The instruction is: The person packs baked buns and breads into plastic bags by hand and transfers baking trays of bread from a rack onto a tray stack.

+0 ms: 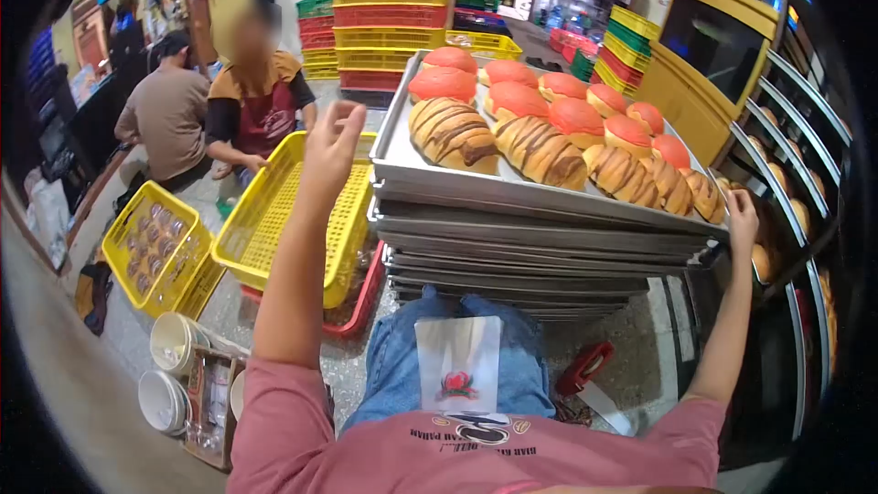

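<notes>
A metal baking tray [391,152] lies on top of a stack of trays [512,238] in front of me. It bears several buns with red tops [521,99] and several rolls striped with chocolate [538,148]. My right hand [742,216] is closed on the tray's right edge. Raised left of the tray, my left hand [335,135] holds nothing; its fingers are loosely bent and apart. A clear plastic bag with a red print [457,357] lies on my lap.
A person [261,96] holds a yellow crate [265,197]; another sits behind. A yellow crate of packed buns [151,247] and white buckets [166,401] stand at left. Crate stacks [389,14] rise behind. A rack of bread trays [777,165] stands close on the right.
</notes>
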A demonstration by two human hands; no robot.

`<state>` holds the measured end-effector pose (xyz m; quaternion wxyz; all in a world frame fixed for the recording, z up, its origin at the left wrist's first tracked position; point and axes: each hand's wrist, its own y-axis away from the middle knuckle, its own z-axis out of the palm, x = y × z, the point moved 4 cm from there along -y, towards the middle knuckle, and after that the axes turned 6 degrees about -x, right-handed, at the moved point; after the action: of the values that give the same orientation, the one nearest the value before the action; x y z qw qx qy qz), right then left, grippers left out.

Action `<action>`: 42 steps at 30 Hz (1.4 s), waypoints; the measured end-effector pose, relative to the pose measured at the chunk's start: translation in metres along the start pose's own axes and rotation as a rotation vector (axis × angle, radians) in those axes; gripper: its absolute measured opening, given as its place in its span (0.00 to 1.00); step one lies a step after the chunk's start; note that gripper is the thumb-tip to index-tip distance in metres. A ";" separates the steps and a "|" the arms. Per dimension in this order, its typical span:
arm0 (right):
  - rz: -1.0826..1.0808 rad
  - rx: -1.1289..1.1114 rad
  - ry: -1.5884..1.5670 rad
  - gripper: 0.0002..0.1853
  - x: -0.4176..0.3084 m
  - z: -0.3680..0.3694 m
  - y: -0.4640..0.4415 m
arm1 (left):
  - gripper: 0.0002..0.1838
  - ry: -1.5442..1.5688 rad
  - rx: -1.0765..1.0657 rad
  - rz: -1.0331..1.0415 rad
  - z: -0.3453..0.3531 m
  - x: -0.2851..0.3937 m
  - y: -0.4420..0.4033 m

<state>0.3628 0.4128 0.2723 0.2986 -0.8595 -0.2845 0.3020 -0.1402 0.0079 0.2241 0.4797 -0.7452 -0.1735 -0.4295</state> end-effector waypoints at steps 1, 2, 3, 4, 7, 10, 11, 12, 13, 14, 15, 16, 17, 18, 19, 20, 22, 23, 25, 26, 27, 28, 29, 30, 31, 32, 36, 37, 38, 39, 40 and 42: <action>0.019 -0.012 0.111 0.19 0.028 0.004 -0.016 | 0.19 -0.018 -0.052 -0.073 -0.002 -0.014 -0.013; 0.000 -0.007 0.267 0.21 0.049 0.009 -0.025 | 0.23 -0.115 -0.081 -0.120 -0.001 -0.029 -0.024; -0.021 0.005 0.425 0.22 0.070 0.013 -0.034 | 0.25 -0.150 -0.121 -0.196 0.005 -0.027 -0.029; 0.062 -0.069 0.415 0.22 0.110 0.021 -0.048 | 0.26 -0.113 -0.226 -0.314 0.010 -0.043 -0.040; 0.353 -0.323 0.492 0.22 0.165 0.034 -0.062 | 0.26 -0.197 -0.357 -0.309 0.027 -0.050 -0.055; 0.274 -0.310 0.338 0.18 0.179 0.032 -0.067 | 0.32 -0.266 -0.471 -0.401 0.033 -0.033 -0.060; 0.277 -0.313 0.338 0.18 0.185 0.031 -0.066 | 0.32 -0.267 -0.475 -0.403 0.036 -0.036 -0.063; 0.287 -0.384 0.377 0.17 0.191 0.032 -0.063 | 0.27 -0.291 -0.442 -0.369 0.037 -0.038 -0.067; 0.295 -0.455 0.417 0.16 0.196 0.034 -0.063 | 0.23 -0.313 -0.410 -0.336 0.038 -0.040 -0.071; 0.292 -0.589 0.502 0.13 0.200 0.040 -0.064 | 0.23 -0.336 -0.427 -0.352 0.038 -0.043 -0.075; 0.295 -0.594 0.505 0.13 0.215 0.044 -0.065 | 0.22 -0.351 -0.438 -0.392 0.040 -0.040 -0.077; 0.238 -0.529 0.449 0.14 0.240 0.050 -0.069 | 0.22 -0.355 -0.453 -0.429 0.042 -0.037 -0.078; 0.181 -0.463 0.392 0.14 0.254 0.053 -0.071 | 0.22 -0.359 -0.468 -0.465 0.045 -0.037 -0.080; 0.186 -0.468 0.394 0.14 0.256 0.055 -0.070 | 0.22 -0.311 -0.486 -0.482 0.047 -0.043 -0.083; 0.194 -0.445 0.311 0.13 0.255 0.058 -0.071 | 0.21 -0.281 -0.526 -0.484 0.050 -0.053 -0.092; 0.202 -0.421 0.231 0.11 0.253 0.060 -0.073 | 0.20 -0.267 -0.523 -0.483 0.050 -0.064 -0.097; 0.183 -0.417 0.254 0.10 0.251 0.065 -0.077 | 0.17 -0.206 -0.528 -0.444 0.052 -0.070 -0.101; 0.158 -0.407 0.274 0.10 0.248 0.068 -0.080 | 0.17 -0.206 -0.534 -0.447 0.052 -0.078 -0.105; 0.194 -0.496 0.189 0.09 0.255 0.066 -0.079 | 0.15 -0.188 -0.534 -0.489 0.052 -0.092 -0.110; 0.142 -0.474 0.100 0.09 0.254 0.063 -0.080 | 0.14 -0.132 -0.511 -0.469 0.053 -0.098 -0.111; 0.086 -0.448 0.006 0.08 0.257 0.064 -0.082 | 0.14 -0.135 -0.506 -0.463 0.054 -0.100 -0.111; 0.081 -0.442 -0.003 0.08 0.250 0.062 -0.081 | 0.14 -0.158 -0.485 -0.432 0.054 -0.100 -0.112; 0.085 -0.433 0.017 0.07 0.243 0.057 -0.081 | 0.13 -0.184 -0.461 -0.398 0.053 -0.099 -0.114; 0.084 -0.421 0.034 0.07 0.236 0.052 -0.082 | 0.13 -0.193 -0.392 -0.386 0.053 -0.100 -0.115; 0.170 -0.431 -0.009 0.06 0.239 0.052 -0.080 | 0.13 -0.200 -0.451 -0.342 0.052 -0.095 -0.117; 0.121 -0.412 0.005 0.05 0.238 0.049 -0.079 | 0.13 -0.179 -0.442 -0.317 0.051 -0.093 -0.120; 0.097 -0.322 -0.097 0.05 0.281 0.058 -0.095 | 0.16 -0.115 -0.369 -0.282 0.067 -0.087 -0.118; 0.050 -0.234 -0.108 0.05 0.292 0.059 -0.099 | 0.17 -0.078 -0.321 -0.266 0.073 -0.095 -0.118; 0.055 -0.232 -0.105 0.06 0.303 0.058 -0.106 | 0.18 -0.161 -0.333 -0.213 0.077 -0.099 -0.120; 0.057 -0.229 -0.100 0.06 0.301 0.056 -0.113 | 0.19 -0.242 -0.344 -0.161 0.080 -0.094 -0.119; 0.048 -0.236 -0.096 0.06 0.299 0.057 -0.117 | 0.18 -0.311 -0.370 -0.201 0.083 -0.095 -0.116; 0.024 -0.185 -0.178 0.06 0.294 0.058 -0.114 | 0.19 -0.389 -0.371 -0.209 0.079 -0.095 -0.114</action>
<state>0.4801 0.7045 0.2111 0.1878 -0.8564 -0.3263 0.3532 -0.2337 0.1457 0.1983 0.2458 -0.8668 -0.2566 -0.3500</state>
